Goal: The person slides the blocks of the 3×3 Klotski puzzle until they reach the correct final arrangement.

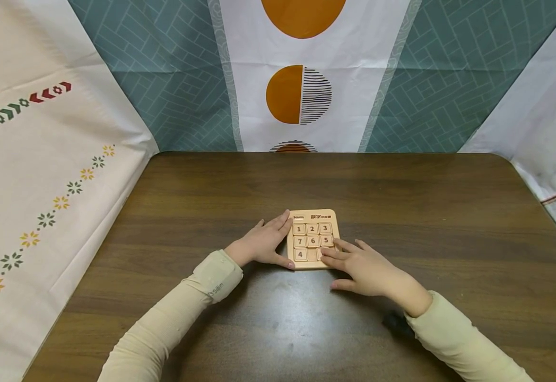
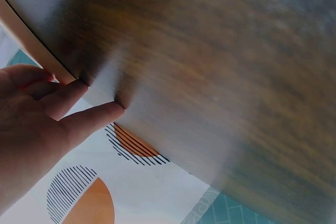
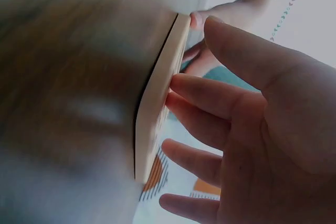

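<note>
A light wooden number slide puzzle (image 1: 312,215) lies flat on the table in the head view. Its rows read 1, 2, 3, then 7, 6, 5. In the bottom row a gap follows the 4, and the tile right of it is mostly hidden by fingertips. My left hand (image 1: 265,241) rests along the puzzle's left edge, thumb by the near corner, fingers fairly straight. The index and middle fingertips of my right hand (image 1: 366,268) touch the partly covered tile at lower right. In the right wrist view, the puzzle's side (image 3: 149,114) shows beside those extended fingers.
The brown wooden table (image 1: 402,196) surrounds the puzzle. Behind it hangs a patterned cloth (image 1: 187,79) with orange circles. White embroidered fabric (image 1: 44,175) drapes at the left, and pale fabric (image 1: 545,127) stands at the right.
</note>
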Tool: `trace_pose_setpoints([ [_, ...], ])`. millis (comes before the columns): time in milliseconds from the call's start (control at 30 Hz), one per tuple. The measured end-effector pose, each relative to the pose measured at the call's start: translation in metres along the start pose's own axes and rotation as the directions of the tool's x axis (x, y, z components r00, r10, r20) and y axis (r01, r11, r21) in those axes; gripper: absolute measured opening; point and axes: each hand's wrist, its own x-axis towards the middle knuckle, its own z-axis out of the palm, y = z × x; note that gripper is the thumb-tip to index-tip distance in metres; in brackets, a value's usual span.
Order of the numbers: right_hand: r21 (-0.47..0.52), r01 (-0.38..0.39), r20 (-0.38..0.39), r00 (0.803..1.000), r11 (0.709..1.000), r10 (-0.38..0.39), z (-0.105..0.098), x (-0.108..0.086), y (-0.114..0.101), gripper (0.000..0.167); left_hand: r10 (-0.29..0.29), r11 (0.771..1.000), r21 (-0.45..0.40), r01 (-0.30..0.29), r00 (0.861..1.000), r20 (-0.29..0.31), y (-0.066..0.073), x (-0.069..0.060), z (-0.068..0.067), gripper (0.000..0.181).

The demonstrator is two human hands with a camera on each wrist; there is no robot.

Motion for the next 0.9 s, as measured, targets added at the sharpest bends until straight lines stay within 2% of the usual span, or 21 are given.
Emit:
trace_pose_setpoints([
  [267,0.010,-0.014,0.014,1.000,1.000,0.014,-0.006,-0.007,0.005,0.057,0.002,1.000,-0.001,-0.002,1.000,-0.002,0.000,0.000,0.000,0.111],
  [433,-0.003,0.006,-0.028,1.000,1.000,-0.006,-0.005,0.004,0.006,0.060,-0.001,1.000,-0.001,0.001,1.000,0.000,0.001,0.000,-0.001,0.111],
  [633,-0.001,0.005,-0.028,1.000,1.000,-0.005,0.001,0.019,0.007,0.062,0.003,1.000,-0.007,-0.003,1.000,-0.004,0.001,0.000,0.000,0.111],
  [900,0.024,0.030,-0.014,0.999,0.999,-0.030,0.004,0.016,0.004,0.061,0.000,1.000,-0.010,0.000,1.000,0.001,0.001,0.000,-0.001,0.111],
])
